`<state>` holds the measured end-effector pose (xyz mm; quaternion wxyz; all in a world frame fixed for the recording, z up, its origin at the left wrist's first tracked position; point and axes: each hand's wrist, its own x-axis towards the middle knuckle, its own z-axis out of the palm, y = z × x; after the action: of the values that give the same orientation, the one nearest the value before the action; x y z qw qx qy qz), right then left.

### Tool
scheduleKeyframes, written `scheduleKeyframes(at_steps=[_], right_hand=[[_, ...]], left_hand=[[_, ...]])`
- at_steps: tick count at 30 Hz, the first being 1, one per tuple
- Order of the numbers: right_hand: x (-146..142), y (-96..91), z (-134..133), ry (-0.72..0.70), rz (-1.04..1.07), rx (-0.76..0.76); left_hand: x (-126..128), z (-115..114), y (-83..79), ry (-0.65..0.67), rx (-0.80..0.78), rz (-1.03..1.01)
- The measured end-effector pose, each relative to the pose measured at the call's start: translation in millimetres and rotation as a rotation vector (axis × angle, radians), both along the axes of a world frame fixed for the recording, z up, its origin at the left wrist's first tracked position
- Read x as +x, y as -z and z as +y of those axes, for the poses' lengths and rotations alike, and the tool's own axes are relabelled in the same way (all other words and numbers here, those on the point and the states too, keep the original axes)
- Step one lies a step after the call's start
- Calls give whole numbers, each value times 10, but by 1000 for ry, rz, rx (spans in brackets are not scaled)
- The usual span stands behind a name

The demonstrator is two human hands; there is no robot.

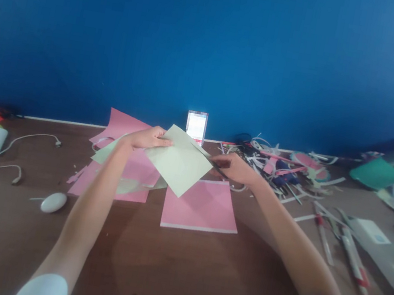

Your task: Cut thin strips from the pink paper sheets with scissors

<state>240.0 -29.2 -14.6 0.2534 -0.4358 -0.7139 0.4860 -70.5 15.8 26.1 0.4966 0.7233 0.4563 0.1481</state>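
My left hand (147, 138) is closed on the upper left corner of a pale green sheet of paper (178, 164), which it holds tilted above the table. My right hand (235, 168) is closed on a thin dark tool (216, 167), probably scissors, whose tip meets the sheet's right edge. Under the sheet lies a stack of pink paper (201, 207) on the brown table (161, 263). More pink sheets (124, 127) and pale green offcuts (104, 154) lie to the left, partly hidden by my left arm.
A heap of paper strips and scraps (284, 170) lies at the right rear. Pens and markers (353, 256) lie at the right, with white boxes (372, 232). A white mouse (53, 202) and a white cable (17, 146) are at the left. A blue wall (215, 44) stands behind.
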Motion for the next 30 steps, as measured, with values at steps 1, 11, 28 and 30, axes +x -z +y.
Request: scheduleKeyframes(at_steps=[1,11,28,30], right_hand=[[0,1,1,-4,-1,7],[-7,-30,-30,-25,-14,31],[-9,-46,-33,29,-39,-1],[-14,-33,-29,40,-30,1]], left_hand=[[0,2,0,-2,4,5],[-16,20,10,-33,-15,-21],[50,76,109,-58,71,-63],[50,77,115,-66,69,-67]])
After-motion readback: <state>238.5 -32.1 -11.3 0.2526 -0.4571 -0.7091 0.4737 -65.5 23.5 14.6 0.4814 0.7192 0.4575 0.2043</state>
